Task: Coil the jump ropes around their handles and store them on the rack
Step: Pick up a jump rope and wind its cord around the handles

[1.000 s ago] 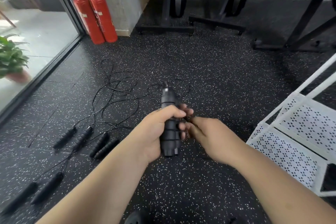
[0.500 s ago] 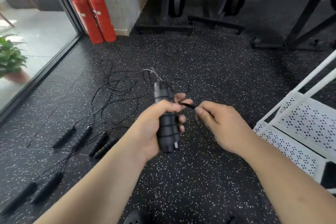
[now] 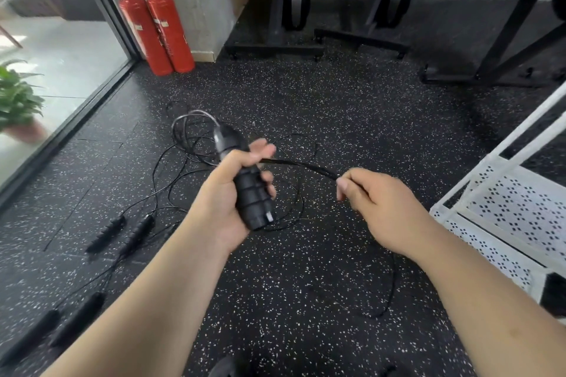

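My left hand (image 3: 223,196) grips a pair of black ribbed jump rope handles (image 3: 251,196), held upright and tilted slightly left. My right hand (image 3: 376,208) pinches the thin black rope (image 3: 301,166), which stretches taut from the handles to my fingertips. The rest of this rope loops down onto the floor (image 3: 389,291). Other jump ropes lie on the floor to the left: a tangle of black cord (image 3: 183,147), one handle pair (image 3: 122,231) and another handle pair (image 3: 55,327) nearer me. The white perforated rack (image 3: 508,214) stands at the right.
Two red fire extinguishers (image 3: 156,27) stand by a concrete pillar at the back left. A glass wall and a potted plant (image 3: 15,101) are at the far left. Black exercise machines (image 3: 291,0) and a black frame (image 3: 505,40) line the back.
My right hand has pulled away to the right, drawing the rope out from the handles. My left hand has tilted the handles leftward and lifted them a little.
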### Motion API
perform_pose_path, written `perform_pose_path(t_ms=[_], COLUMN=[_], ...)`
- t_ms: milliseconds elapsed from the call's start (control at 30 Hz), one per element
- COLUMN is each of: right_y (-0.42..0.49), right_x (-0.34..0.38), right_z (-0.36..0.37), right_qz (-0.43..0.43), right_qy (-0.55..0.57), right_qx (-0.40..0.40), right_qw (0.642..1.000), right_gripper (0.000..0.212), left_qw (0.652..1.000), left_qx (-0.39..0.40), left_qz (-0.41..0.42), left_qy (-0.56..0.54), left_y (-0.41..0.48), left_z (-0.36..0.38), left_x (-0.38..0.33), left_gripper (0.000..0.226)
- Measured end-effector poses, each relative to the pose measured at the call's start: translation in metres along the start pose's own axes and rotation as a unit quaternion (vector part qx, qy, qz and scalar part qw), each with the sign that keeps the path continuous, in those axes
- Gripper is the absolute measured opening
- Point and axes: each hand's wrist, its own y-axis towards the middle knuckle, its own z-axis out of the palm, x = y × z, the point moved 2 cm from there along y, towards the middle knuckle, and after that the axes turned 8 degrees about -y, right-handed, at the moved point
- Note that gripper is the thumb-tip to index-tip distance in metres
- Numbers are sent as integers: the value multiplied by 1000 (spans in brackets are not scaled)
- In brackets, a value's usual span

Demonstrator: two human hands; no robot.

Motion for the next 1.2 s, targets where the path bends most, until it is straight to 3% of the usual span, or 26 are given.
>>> perform_pose_path(t_ms=[167, 300, 533, 733, 867, 1100, 1200], right_y=[1, 1, 2, 3, 4, 1, 2], right_x=[11, 14, 0, 8, 12, 2, 0], right_z=[15, 25, 5, 14, 22, 5, 4], right_qz=[-7, -13, 16, 4, -6, 13, 14], right_qy=[-7, -40, -17, 1, -30, 12, 26], right_qx=[-14, 23, 54, 12, 30, 48, 28], right_qw=[1000, 999, 998, 1000, 999, 999, 999], right_gripper=[27, 20, 31, 29, 23, 28, 30], left_qw=[989, 988, 999, 992, 987, 1000, 999], left_qx=[70, 64, -19, 37, 64, 0, -4], left_qz=[-98, -128, -29, -108, -130, -26, -35], left_qy=[86, 63, -20, 49, 74, -15, -12], left_y=[-12, -11, -1, -12, -14, -2, -2], left_z=[17, 20, 8, 14, 19, 13, 10], left_x=[47, 60, 10, 41, 61, 15, 18], left_gripper=[63, 58, 60, 60, 52, 56, 62])
